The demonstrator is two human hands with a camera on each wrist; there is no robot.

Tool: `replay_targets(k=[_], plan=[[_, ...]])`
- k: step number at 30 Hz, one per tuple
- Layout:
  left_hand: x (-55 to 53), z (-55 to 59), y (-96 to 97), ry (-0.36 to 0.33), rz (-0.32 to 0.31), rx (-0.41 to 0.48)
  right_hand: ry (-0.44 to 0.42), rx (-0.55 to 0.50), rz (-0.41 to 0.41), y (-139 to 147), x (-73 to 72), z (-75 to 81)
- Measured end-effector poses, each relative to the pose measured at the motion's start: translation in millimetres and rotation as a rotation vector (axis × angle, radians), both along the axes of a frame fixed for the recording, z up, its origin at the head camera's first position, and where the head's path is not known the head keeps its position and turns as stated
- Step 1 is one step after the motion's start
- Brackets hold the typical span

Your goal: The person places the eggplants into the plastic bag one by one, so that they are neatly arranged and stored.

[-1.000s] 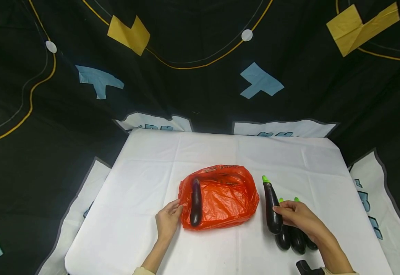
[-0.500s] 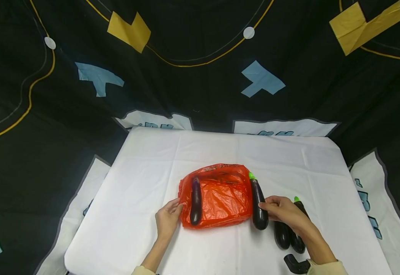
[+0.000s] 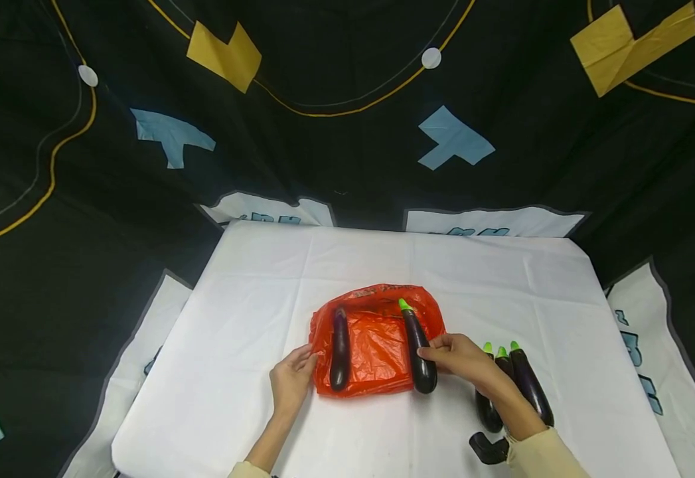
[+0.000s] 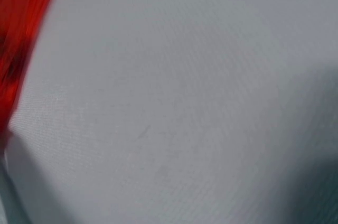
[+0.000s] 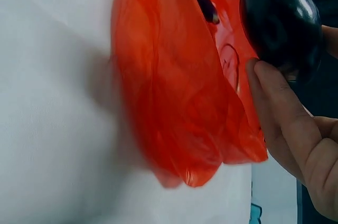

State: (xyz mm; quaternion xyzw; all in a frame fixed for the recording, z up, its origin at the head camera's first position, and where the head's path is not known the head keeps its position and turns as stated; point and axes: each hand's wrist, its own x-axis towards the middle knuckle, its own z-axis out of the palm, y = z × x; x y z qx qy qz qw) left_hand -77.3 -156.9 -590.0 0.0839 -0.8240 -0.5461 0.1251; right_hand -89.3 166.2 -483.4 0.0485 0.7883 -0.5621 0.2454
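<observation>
A red plastic bag [image 3: 377,362] lies spread with its mouth facing up on the white table. Inside, along its left side, rests one dark eggplant [image 3: 340,352]. My left hand [image 3: 291,385] pinches the bag's left edge between thumb and fingers. Over the bag's right part, my right hand [image 3: 457,358] grips a second eggplant [image 3: 417,345] with a bright green cap, its cap end pointing away from me. In the right wrist view the held eggplant [image 5: 280,20] is above the bag's rim, fingers on its side. The left wrist view shows just a strip of the bag [image 4: 18,39] and tablecloth.
Several more eggplants [image 3: 532,385] lie side by side at the right, partly hidden by my right forearm. A black curved piece [image 3: 488,449] sits by the right sleeve. The white table [image 3: 251,265] is backed by a dark printed curtain [image 3: 347,159].
My right hand has carried the green-capped eggplant leftward, from beside the other eggplants to over the right part of the bag. The left hand has stayed on the bag's edge.
</observation>
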Motion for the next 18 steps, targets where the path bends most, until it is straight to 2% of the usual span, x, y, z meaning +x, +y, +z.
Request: replay_targets(k=[7,13,18], plan=[[-0.3,1.0,-0.1,-0.010,-0.002,0.012,-0.018,0.047,0.013,-11.8,-8.5,-1.0],[-0.3,0.5,0.0,0.005,-0.007,0.017,-0.030,-0.017,0.072,-20.4,-15.5,-5.1],[0.1,0.2,0.1,0.005,-0.006,0.019,-0.020,-0.030,0.096,-33.2,-19.1,-8.5]])
